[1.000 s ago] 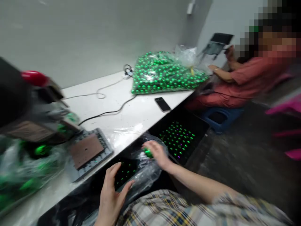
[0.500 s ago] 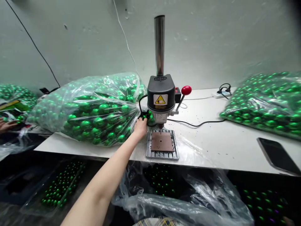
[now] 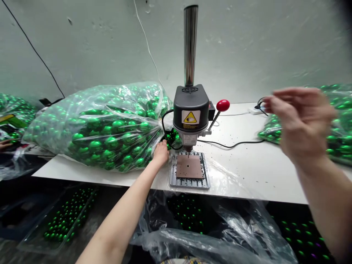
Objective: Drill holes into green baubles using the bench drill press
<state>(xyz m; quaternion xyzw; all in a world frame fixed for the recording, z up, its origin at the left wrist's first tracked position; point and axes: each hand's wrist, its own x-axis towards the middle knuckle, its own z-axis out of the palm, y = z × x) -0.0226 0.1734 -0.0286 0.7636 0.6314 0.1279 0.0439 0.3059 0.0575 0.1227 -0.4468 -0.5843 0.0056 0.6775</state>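
A pale wall (image 3: pixel 96 44) rises behind a long white table (image 3: pixel 239 161). Lying on the table's left part is a big clear bag (image 3: pixel 104 128) full of shiny green balls (image 3: pixel 111 142), its gathered neck pointing toward the middle; a second bag (image 3: pixel 343 135) of them lies at the right. Loose plastic (image 3: pixel 214 242) drapes below the table's front edge. Just beside the first bag's neck stands an upright drill (image 3: pixel 191 106). A clear tray (image 3: pixel 64 238) with more balls sits low at the left. Under the drill bit, a brown board (image 3: pixel 189 167) rests on the slotted metal base (image 3: pixel 189 186). The right hand (image 3: pixel 305 123), raised before the second bag, is blurred, fingers curled partway; whether it holds anything, I cannot tell. The left hand (image 3: pixel 161 152) is at the first bag's neck, near several balls there, fingers bent, its grip hidden. The drill's lever ends in a red knob (image 3: pixel 223 105).
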